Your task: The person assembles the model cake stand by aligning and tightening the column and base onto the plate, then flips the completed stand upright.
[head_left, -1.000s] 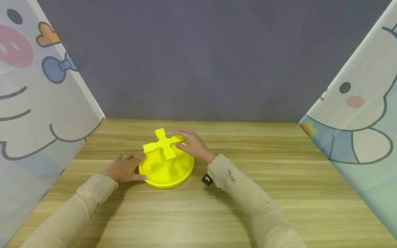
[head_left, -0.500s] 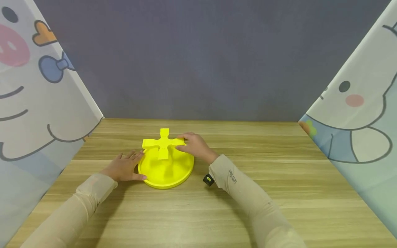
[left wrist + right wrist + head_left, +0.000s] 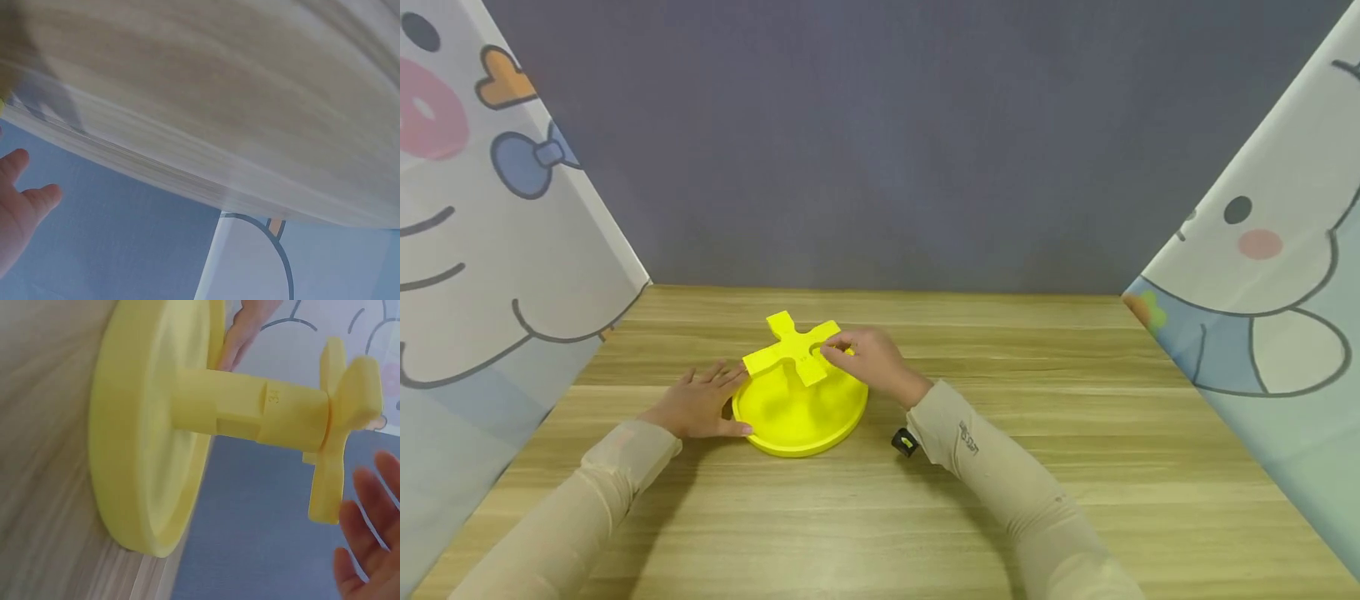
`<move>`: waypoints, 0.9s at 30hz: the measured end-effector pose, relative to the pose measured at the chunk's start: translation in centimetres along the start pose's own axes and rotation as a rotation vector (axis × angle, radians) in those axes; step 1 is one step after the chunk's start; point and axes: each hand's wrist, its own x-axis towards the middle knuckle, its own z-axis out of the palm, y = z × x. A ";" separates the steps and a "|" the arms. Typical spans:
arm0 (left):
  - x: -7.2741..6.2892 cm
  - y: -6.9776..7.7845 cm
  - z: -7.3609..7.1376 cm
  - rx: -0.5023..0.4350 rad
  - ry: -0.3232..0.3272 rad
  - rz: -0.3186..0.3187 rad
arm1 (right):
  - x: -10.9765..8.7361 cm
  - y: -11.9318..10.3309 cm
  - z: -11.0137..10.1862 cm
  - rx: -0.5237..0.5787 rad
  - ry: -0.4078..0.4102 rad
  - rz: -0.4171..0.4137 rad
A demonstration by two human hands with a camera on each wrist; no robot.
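A yellow round base with a raised rim (image 3: 801, 451) lies on the wooden table. Its thick upright post (image 3: 244, 407), marked with a small number, carries a flat yellow four-armed cross handle (image 3: 796, 346) on top. My left hand (image 3: 702, 406) rests at the base's left edge, fingers spread straight and thumb along the front of the rim. At the cross's right side is my right hand (image 3: 876, 364), its loosely bent fingertips right by the gap between two arms. The right wrist view shows those fingers (image 3: 357, 530) spread beside one arm's end, gripping nothing.
The wooden table (image 3: 1000, 517) reaches back to a dark grey wall panel (image 3: 880, 150). Cartoon-printed panels stand at the left (image 3: 490, 275) and right (image 3: 1255, 333). A small black wrist camera (image 3: 905, 442) hangs under the right sleeve.
Since half a second ago, the cross handle has turned slightly anticlockwise, and my right fingers have come off the end of its right arm. My left hand stays at the base.
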 end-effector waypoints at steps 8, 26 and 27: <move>0.1 -0.1 -0.2 0.023 -0.010 -0.005 | 1.5 0.6 0.0 -0.148 -0.013 -0.102; 0.0 -0.1 -0.2 -0.008 -0.002 0.002 | 0.6 0.1 0.4 -0.112 -0.170 0.039; 0.0 0.0 -0.2 -0.010 -0.005 0.004 | 0.5 -0.1 0.5 -0.117 -0.175 0.038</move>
